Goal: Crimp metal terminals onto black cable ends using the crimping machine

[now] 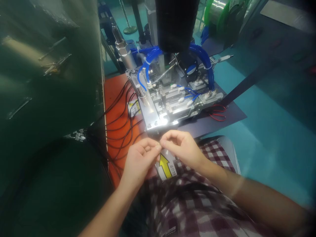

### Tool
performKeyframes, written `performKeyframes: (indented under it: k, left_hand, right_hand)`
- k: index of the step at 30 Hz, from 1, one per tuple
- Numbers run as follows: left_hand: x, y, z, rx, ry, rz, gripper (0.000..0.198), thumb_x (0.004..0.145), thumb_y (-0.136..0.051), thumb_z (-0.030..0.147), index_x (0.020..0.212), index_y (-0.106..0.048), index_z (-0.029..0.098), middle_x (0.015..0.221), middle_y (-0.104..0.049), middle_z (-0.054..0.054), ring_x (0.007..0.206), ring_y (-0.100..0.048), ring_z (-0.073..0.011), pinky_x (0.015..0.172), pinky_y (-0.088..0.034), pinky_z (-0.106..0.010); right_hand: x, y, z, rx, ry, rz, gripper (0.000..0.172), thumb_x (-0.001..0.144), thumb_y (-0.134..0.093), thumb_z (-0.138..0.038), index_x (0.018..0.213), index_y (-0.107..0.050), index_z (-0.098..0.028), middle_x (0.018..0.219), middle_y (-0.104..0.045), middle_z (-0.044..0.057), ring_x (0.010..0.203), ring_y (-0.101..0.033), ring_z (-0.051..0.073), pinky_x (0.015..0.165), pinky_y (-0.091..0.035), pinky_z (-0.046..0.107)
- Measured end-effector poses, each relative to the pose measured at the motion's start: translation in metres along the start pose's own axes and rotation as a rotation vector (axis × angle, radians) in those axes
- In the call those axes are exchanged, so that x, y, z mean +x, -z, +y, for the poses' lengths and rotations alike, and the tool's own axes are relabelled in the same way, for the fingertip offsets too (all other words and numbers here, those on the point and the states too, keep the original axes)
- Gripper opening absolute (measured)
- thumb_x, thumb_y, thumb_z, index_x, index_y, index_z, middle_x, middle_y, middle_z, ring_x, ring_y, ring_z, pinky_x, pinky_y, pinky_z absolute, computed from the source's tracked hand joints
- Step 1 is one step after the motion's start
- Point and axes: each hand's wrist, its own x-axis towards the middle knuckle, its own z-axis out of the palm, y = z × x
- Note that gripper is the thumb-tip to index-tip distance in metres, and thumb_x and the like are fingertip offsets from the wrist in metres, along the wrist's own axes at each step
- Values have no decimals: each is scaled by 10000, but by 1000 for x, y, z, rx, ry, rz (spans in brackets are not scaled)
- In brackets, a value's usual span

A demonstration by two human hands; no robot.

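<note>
My left hand [142, 158] and my right hand [182, 148] meet fingertip to fingertip at the near edge of a metal machine fixture [154, 120]. Both are closed in a pinch. Whatever lies between the fingertips is too small or too hidden to name. Just below them a white label with a yellow arrow [165, 164] shows. Behind the hands, the fixture carries silver blocks and blue air tubes [207, 62]. Black cables [127, 131] spread over the orange board [115, 95] to the left of my left hand.
At left, a dark green surface [49, 171] holds a cluster of small metal-tipped cable ends [80, 135] and scattered thin pieces [58, 64]. A black cylinder [176, 24] hangs above the fixture. A green wire spool [217, 13] stands at upper right, and a red wire [218, 115] lies below it.
</note>
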Motion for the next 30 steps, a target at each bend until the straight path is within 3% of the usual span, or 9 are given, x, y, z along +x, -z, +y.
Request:
performKeyframes:
  k: [9,14,20,26,30]
  left_hand:
    - [-1,0,-1,-35,2,-12,236,796,-699,334,692,-589,154,509,-532,47,373,-329,-17,365,-222,-141]
    - [-2,-1,0,-28,20,-32,251,798,-696,354,692,-580,158,495,-514,53,358,-317,-13,362,-222,-139]
    - [-4,0,1,-33,32,-47,242,792,-698,346,693,-581,159,505,-529,46,367,-318,-14,365,-224,-139]
    - [-4,0,2,-14,46,-53,245,787,-698,346,686,-582,155,501,-526,43,372,-320,-17,371,-223,-141]
    - [-3,0,0,-29,42,-53,227,789,-697,326,689,-592,151,505,-535,38,378,-314,-15,379,-212,-143]
  right_hand:
    - [0,0,-2,20,-18,-18,84,752,-647,-234,732,-617,-158,688,-590,0,585,-488,110,509,-381,227]
    - [1,2,-6,-17,-9,-56,62,745,-645,-206,718,-636,-151,734,-632,24,666,-553,136,556,-422,238]
    - [2,3,-9,34,-68,-89,103,740,-659,-226,703,-614,-141,605,-555,-35,485,-414,65,460,-339,202]
    - [3,5,-7,11,-36,-110,98,748,-646,-219,706,-621,-134,660,-588,-4,540,-462,84,484,-362,209]
    - [3,5,-5,-22,-50,-120,100,781,-618,-221,721,-607,-141,599,-530,-33,500,-403,70,459,-314,205]
